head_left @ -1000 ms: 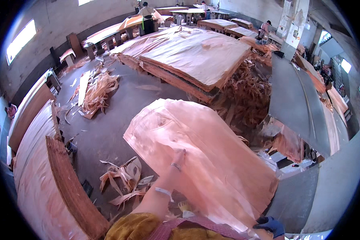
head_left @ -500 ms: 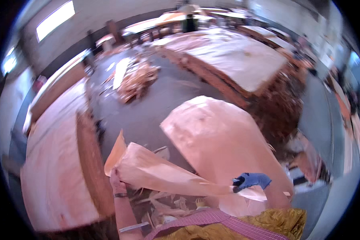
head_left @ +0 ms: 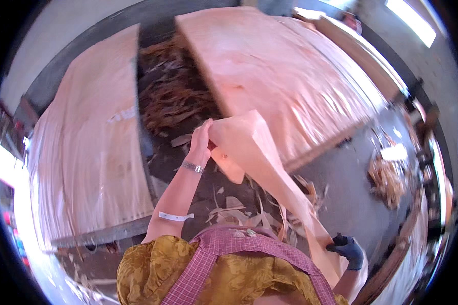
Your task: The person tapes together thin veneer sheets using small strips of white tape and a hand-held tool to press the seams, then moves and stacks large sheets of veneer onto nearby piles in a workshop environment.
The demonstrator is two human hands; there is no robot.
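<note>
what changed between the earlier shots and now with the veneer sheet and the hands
The view swung round: two big veneer stacks now lie ahead, with a gap of dark scraps between them. The thin veneer sheet, earlier spread wide in front, now hangs folded into a narrow strip. The bare left hand has risen to its upper end. Unchanged: both hands still grip it, the gloved right hand low at the other end.

Two broad stacks of pale pink veneer sheets were in view: left stack [head_left: 86,168] and larger right stack [head_left: 285,76], well apart. Between them lay a heap of dark brown wood scraps [head_left: 175,96]. Loose pale offcuts [head_left: 239,213] littered the grey floor [head_left: 351,203]. A smaller scrap pile [head_left: 389,183] lay near the right edge.
</note>
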